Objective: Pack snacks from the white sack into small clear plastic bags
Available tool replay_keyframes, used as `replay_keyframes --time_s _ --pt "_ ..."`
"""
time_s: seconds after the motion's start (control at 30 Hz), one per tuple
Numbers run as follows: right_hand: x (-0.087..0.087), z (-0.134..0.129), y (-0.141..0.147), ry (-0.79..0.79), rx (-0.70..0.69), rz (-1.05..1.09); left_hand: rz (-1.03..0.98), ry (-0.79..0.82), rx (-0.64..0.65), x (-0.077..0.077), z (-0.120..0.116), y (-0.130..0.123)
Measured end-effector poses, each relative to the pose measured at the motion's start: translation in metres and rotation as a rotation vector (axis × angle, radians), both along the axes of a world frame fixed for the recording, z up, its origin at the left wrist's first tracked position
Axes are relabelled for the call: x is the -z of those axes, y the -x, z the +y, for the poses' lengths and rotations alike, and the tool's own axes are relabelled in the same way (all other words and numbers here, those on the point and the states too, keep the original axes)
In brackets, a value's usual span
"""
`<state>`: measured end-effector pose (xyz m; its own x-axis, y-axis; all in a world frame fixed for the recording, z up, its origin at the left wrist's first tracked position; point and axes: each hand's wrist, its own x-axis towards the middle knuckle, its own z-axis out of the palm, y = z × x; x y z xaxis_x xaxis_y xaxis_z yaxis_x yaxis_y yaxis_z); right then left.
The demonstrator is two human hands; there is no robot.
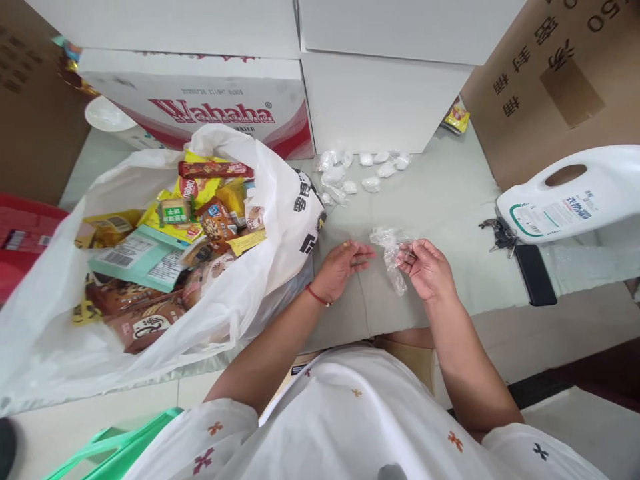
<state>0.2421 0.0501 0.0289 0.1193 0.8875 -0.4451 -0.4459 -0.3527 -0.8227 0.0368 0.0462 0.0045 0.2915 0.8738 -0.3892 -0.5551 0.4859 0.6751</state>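
Observation:
My right hand pinches a crumpled clear plastic bag above the pale cloth of the table. To the left of that bag is my left hand, its fingers apart and nothing in them, a red string around the wrist. Several small white wrapped bundles lie beyond both hands, near the white boxes. At the left, a large white plastic bag stands open, full of packaged snacks.
A Wahaha carton and white boxes line the back. On the right are a white detergent bottle, keys, a black phone and a brown carton. A green bag is at the lower left.

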Motion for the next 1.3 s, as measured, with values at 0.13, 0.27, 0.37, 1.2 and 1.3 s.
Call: replay_keyframes --time_s 0.13,0.27,0.37,1.2,1.3 --pt "0.015 -0.002 0.014 0.041 0.034 0.04 -0.104 0.004 0.097 0.004 -0.005 -0.027" --pt "0.025 -0.002 0.023 0.091 0.095 -0.039 -0.103 -0.038 -0.081 0.003 -0.005 -0.047" --pt "0.03 -0.002 0.028 0.098 0.151 -0.097 -0.017 -0.031 -0.118 0.004 -0.004 -0.056" --pt "0.027 -0.024 -0.02 -0.185 -0.16 -0.88 -0.005 0.038 0.055 0.002 -0.028 -0.018" --pt "0.029 -0.035 -0.028 -0.213 -0.183 -1.033 0.268 0.013 -0.184 0.004 -0.033 -0.017"
